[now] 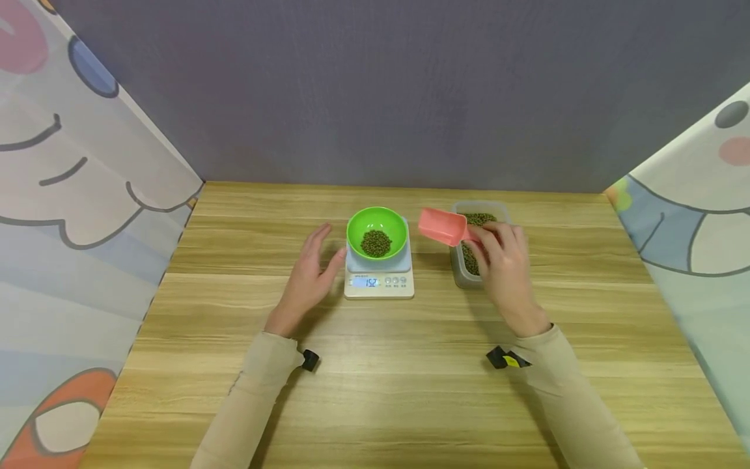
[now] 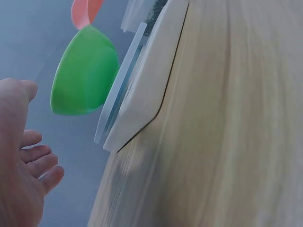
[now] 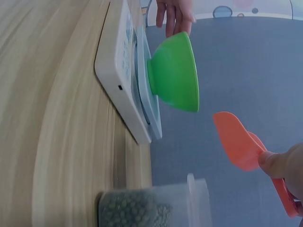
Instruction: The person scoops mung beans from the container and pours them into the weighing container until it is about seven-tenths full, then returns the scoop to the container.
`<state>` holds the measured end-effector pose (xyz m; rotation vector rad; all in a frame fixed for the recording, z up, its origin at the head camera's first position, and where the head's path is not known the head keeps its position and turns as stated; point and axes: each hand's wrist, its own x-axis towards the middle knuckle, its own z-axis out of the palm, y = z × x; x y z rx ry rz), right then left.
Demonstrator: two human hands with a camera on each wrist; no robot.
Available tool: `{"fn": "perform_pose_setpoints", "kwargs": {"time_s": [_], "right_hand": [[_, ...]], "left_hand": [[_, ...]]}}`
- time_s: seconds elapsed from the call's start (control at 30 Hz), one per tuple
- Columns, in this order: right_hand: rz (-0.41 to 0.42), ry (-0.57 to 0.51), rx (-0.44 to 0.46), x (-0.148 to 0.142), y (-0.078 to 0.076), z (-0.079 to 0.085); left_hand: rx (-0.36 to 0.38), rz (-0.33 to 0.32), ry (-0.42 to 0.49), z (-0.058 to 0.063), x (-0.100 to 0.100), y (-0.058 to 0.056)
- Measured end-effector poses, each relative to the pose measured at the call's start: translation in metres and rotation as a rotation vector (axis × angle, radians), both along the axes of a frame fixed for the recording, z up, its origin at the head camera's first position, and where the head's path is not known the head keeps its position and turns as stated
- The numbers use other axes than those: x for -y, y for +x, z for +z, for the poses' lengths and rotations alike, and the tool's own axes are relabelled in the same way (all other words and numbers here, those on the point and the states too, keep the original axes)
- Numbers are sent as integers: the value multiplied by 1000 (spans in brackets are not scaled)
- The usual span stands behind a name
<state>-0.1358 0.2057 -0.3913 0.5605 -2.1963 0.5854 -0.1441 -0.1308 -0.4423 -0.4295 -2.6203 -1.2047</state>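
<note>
My right hand (image 1: 505, 266) grips the handle of a pink scoop (image 1: 443, 226), held above the near side of a clear plastic tub (image 1: 466, 279) of green beans (image 1: 471, 258). No beans show in the scoop's bowl. To its left, a bright green bowl (image 1: 362, 229) with a small heap of green beans (image 1: 376, 243) sits on a white kitchen scale (image 1: 379, 291). The scale's display (image 1: 366, 283) reads about 152, perhaps with a decimal point. Beside the scale's left edge, my left hand (image 1: 308, 276) is held with fingers extended and holds nothing.
The scale and tub stand on a wood-grain table (image 1: 404, 391), toward its back edge. A dark grey panel (image 1: 398, 98) rises behind it. Cartoon-printed sheets (image 1: 70, 195) flank both sides. Each wrist carries a small black camera (image 1: 310, 360).
</note>
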Motion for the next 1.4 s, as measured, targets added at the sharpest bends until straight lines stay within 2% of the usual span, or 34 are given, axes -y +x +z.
{"fn": "perform_pose_setpoints", "kwargs": {"time_s": [0.23, 0.53, 0.83, 1.2, 1.4], "right_hand": [[-48, -26, 37, -15, 4, -3], [-74, -56, 37, -29, 8, -6], [-164, -91, 70, -42, 11, -9], [-222, -38, 173, -52, 15, -16], [-257, 28, 234, -53, 14, -19]], "left_hand": [[-1, 15, -5, -3, 8, 2], [3, 18, -14, -8, 13, 4], [20, 30, -28, -10, 19, 5], [27, 34, -22, -8, 24, 8], [37, 39, -30, -8, 25, 8]]}}
